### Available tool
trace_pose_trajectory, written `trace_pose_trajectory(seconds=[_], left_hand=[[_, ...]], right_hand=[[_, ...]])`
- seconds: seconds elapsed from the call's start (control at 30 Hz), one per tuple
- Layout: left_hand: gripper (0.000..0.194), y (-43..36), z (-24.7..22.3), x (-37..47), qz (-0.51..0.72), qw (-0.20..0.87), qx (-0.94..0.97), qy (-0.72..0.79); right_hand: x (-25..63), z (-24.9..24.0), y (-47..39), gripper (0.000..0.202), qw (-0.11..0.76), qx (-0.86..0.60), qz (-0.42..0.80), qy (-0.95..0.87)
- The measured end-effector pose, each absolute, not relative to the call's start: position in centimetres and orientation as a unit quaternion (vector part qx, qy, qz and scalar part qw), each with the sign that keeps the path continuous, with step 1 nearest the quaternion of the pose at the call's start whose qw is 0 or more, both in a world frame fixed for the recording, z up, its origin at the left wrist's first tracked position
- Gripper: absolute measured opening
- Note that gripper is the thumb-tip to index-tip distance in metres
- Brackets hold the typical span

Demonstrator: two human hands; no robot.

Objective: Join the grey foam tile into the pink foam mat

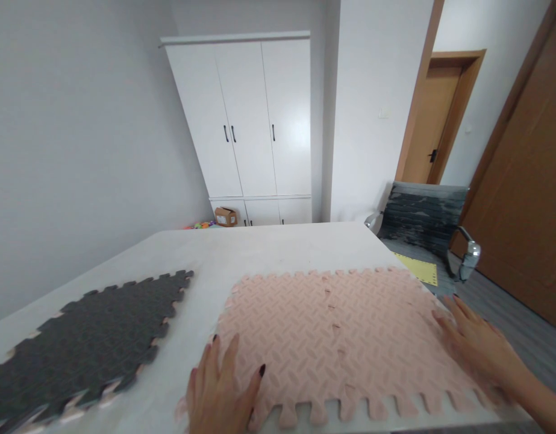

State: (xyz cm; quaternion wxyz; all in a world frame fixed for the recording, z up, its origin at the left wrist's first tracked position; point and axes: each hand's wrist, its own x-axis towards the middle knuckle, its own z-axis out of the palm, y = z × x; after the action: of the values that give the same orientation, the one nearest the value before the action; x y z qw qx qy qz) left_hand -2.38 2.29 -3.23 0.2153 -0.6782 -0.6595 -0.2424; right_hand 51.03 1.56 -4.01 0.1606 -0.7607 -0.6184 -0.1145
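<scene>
In the head view, a pink mat is lying flat on a white bench, right in front of the person. It is made of two pieces, and they are joining along a line of little gaps. Bumpy teeth are sticking out along its near and far edges.

The left hand is resting on the mat's left edge, with its fingers spreading out. The right hand is lying at the mat's right edge, and its fingers are stretching out too.

A dark gray mat is lying to the left, apart from the pink one. Bits of pink are peeking out from under its teeth.

Past the bench, a white cupboard is standing by the wall, and a cardboard box is sitting near it. A dark chair with shiny arms is standing on the right, and a yellow piece is showing there.
</scene>
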Motion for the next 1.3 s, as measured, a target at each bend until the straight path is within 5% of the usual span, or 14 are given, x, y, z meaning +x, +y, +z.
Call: trace_pose_trajectory(seconds=[0.3,0.7,0.9,1.3], left_hand=[[0.05,0.5,-1.3,8.5,-0.241,0.146,-0.88,-0.384],[0.058,1.0,-2.0,10.6,-0.179,-0.031,-0.89,-0.418],[0.042,1.0,-0.6,11.9,-0.195,-0.07,-0.854,-0.477],[0.041,0.9,0.6,13.0,-0.178,-0.144,-0.828,-0.511]], right_hand=[[36.1,3.7,8.4,0.057,0.158,-0.54,0.051,-0.825],[31.3,0.4,15.3,0.068,0.109,-0.501,0.167,-0.842],[31.4,0.6,15.1,0.069,0.078,-0.492,0.155,-0.853],[29.9,1.3,14.7,0.064,0.049,-0.503,0.061,-0.861]])
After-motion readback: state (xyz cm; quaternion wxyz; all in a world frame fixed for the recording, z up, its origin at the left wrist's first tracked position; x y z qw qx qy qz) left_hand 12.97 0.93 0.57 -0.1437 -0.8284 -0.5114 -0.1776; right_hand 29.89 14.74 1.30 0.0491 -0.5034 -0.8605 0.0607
